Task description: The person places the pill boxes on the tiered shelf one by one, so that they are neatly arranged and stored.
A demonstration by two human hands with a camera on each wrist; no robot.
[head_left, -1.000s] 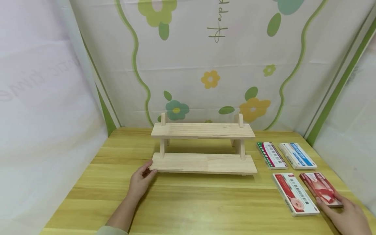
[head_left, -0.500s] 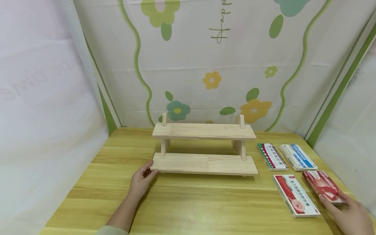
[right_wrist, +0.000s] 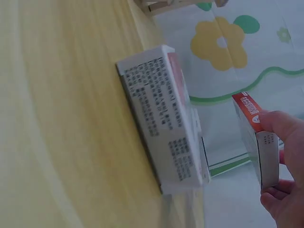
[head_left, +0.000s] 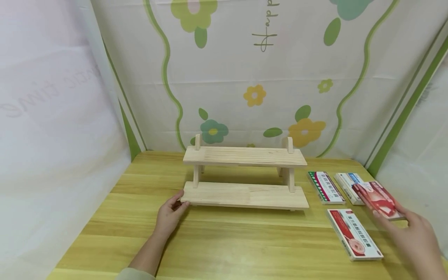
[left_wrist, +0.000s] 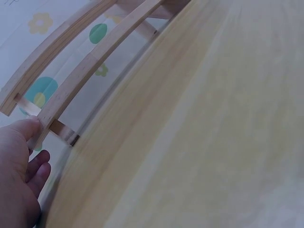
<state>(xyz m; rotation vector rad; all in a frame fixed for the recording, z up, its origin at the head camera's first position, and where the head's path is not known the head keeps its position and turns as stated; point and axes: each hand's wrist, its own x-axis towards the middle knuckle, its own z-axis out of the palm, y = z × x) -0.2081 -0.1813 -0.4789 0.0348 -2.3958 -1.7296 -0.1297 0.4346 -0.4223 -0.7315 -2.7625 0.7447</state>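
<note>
A two-tier wooden rack (head_left: 245, 194) stands on the table. The left hand (head_left: 168, 216) grips the left end of its lower board; in the left wrist view the thumb of that hand (left_wrist: 19, 166) lies on the board end (left_wrist: 47, 114). At the right, the right hand (head_left: 413, 233) holds a red box (head_left: 379, 200) by its near end. The right wrist view shows this box (right_wrist: 256, 137) raised off the table, pinched between thumb and fingers of the hand (right_wrist: 287, 161). It partly covers a blue-and-white box (head_left: 350, 186) in the head view.
A box with green and dark red edges (head_left: 326, 188) lies right of the rack. Nearer the front lies a white-and-red box (head_left: 355, 235), seen from its side in the right wrist view (right_wrist: 159, 118). Flowered cloth (head_left: 224, 70) hangs behind and beside the wooden table (head_left: 245, 245).
The right hand has lifted the red box off the table and moved it away from the front edge, over towards the blue-and-white box. The left hand keeps its hold on the rack.
</note>
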